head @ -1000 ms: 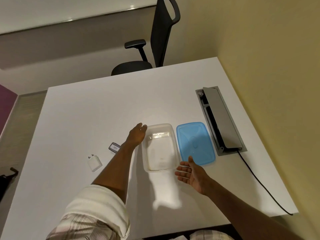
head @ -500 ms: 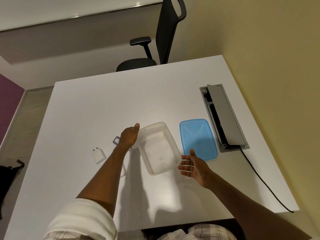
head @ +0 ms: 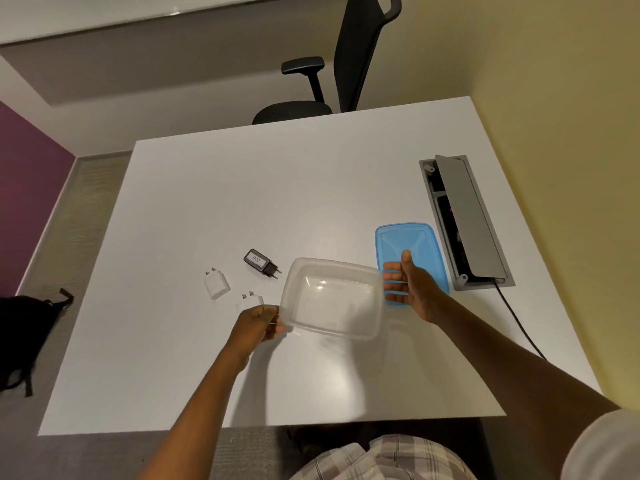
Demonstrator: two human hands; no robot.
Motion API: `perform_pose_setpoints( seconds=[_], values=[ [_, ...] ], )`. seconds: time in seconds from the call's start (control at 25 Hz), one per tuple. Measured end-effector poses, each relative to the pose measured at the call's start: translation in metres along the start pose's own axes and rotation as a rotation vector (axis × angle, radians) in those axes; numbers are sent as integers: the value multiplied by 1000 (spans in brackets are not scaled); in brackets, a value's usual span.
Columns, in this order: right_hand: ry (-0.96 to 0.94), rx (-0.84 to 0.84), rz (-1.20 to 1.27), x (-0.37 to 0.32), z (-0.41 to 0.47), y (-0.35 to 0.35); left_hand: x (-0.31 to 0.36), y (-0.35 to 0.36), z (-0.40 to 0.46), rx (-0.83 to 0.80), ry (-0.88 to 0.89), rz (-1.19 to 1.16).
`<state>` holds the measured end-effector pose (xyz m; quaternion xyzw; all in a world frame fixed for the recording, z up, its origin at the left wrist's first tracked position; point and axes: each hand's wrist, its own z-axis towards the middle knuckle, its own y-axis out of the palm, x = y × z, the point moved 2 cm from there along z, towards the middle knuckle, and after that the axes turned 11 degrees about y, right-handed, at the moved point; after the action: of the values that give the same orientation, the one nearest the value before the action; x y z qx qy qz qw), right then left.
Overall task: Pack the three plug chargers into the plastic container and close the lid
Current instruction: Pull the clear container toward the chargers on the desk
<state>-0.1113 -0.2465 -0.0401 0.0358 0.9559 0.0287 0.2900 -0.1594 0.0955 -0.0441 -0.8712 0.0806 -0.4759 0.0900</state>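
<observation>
While the left hand pinches its near-left rim, the empty tub hangs tilted above the table.
Thin clear plastic, it looks light and a bit flexible, best held by the rim; the right hand, fingers spread, sits at its right edge, contact unclear. Three chargers, black, white, white, lie just left; the blue lid lies beyond the right hand.

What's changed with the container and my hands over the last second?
The left hand gripped the clear container by its near-left rim, turning and lifting it. The right hand stayed open beside it. The blue lid and three chargers stayed on the table.
</observation>
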Motion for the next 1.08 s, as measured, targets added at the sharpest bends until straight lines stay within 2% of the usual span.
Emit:
perform_pose_setpoints(
  seconds=[0.2,0.56,0.64,0.76,0.88,1.08],
  values=[
    [-10,13,-114,-13,10,6,-16,13,-19,-22,-49,-39],
    [-41,86,-165,-14,13,13,-30,8,-28,-63,-50,-42],
    [-168,227,-184,-17,7,16,-34,0,-30,-52,-34,-7],
    [-475,464,-294,-21,-8,25,-41,-18,-32,-2,-7,17],
    [-618,435,-293,-25,-25,61,-52,-45,-33,63,23,56],
    [-645,288,-342,-25,-43,156,-76,-96,-22,134,42,250]
  ],
)
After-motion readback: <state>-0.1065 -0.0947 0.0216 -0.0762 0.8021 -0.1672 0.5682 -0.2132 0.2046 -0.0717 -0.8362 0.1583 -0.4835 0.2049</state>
